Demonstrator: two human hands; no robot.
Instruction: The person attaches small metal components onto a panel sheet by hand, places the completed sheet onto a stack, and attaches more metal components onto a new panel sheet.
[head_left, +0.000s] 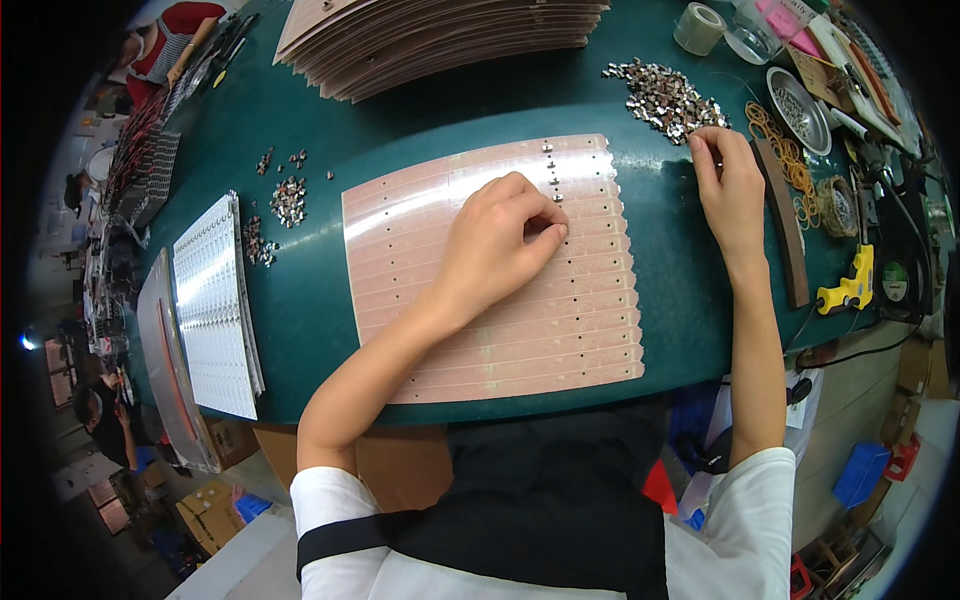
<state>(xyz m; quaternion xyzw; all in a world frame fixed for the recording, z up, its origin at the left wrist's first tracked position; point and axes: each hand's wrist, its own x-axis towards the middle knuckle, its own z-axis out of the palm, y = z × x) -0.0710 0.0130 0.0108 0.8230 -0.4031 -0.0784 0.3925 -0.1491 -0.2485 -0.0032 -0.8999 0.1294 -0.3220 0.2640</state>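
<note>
A pale pink panel of joined strips lies flat on the green table, its right edge scalloped. Down its right part runs a row of small holes; the upper ones carry small metal clips. My left hand rests over the panel, thumb and forefinger pinched together beside that row just below the lowest clip. What they hold, if anything, is hidden. My right hand is at the near right edge of a pile of small metal clips, its fingers drawn together; a held piece cannot be made out clearly.
A tall stack of similar panels stands at the back. Small heaps of metal parts and white perforated sheets are at left. To the right are a dark bar, rubber bands, a metal dish and a yellow glue gun.
</note>
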